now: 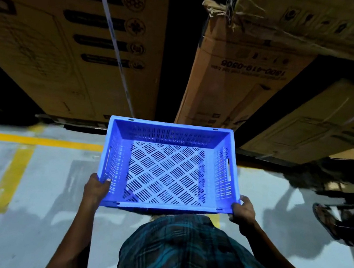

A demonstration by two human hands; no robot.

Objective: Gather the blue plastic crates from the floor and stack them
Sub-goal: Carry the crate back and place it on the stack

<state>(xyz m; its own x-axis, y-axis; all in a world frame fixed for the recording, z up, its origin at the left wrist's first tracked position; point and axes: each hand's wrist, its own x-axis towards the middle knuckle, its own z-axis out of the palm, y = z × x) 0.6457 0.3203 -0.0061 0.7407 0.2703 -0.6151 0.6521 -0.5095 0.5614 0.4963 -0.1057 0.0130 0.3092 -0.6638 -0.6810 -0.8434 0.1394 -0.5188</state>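
Note:
One blue plastic crate (pixel 167 167) with slotted walls and a lattice floor is held level in front of my waist, above the grey floor. It is empty. My left hand (pixel 96 188) grips its near left corner, thumb over the rim. My right hand (pixel 243 210) grips the near right corner the same way. No other crate is in view.
Tall cardboard boxes (pixel 71 37) stand ahead on the left, more cartons (pixel 237 74) ahead on the right, with a dark gap between them. Yellow lines (pixel 14 169) mark the floor. Another person's sandalled foot (pixel 325 220) is at the right edge.

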